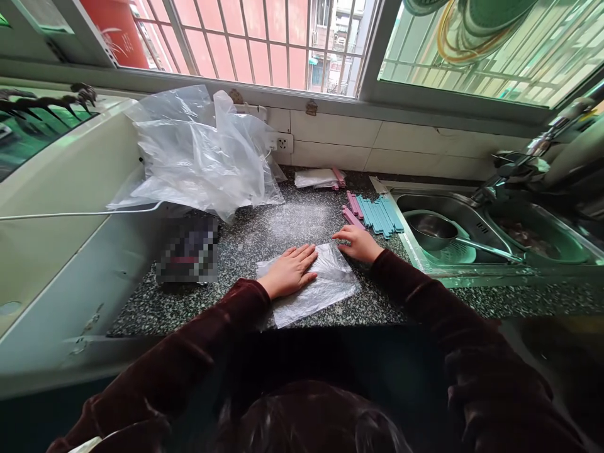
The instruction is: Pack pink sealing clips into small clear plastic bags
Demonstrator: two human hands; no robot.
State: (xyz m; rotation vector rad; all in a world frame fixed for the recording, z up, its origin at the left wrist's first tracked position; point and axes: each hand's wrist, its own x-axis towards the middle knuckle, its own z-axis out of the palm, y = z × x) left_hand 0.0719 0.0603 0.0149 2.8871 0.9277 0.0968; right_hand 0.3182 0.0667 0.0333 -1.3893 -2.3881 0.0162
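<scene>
A clear plastic bag [325, 292] lies flattened and wrinkled on the speckled counter in front of me. My left hand [293, 269] rests palm down on it, fingers stretched out. At the bag's far right corner is my right hand [357, 243], fingers slightly bent and apart; no object shows between them. Whether its thumb touches the bag I cannot tell. Just beyond my right hand lie pink bag clips [353, 211] and a row of several teal bag clips [380, 215]. Behind them, folded plastic bags [315, 178] lie against the wall with a pink clip at one end.
A large heap of clear plastic bags [202, 157] fills the back left. Below it sits a blurred-out object [187, 250]. On the right is a double sink [472, 217] holding a long-handled pan [431, 226]. A white cable [80, 216] runs along the left side.
</scene>
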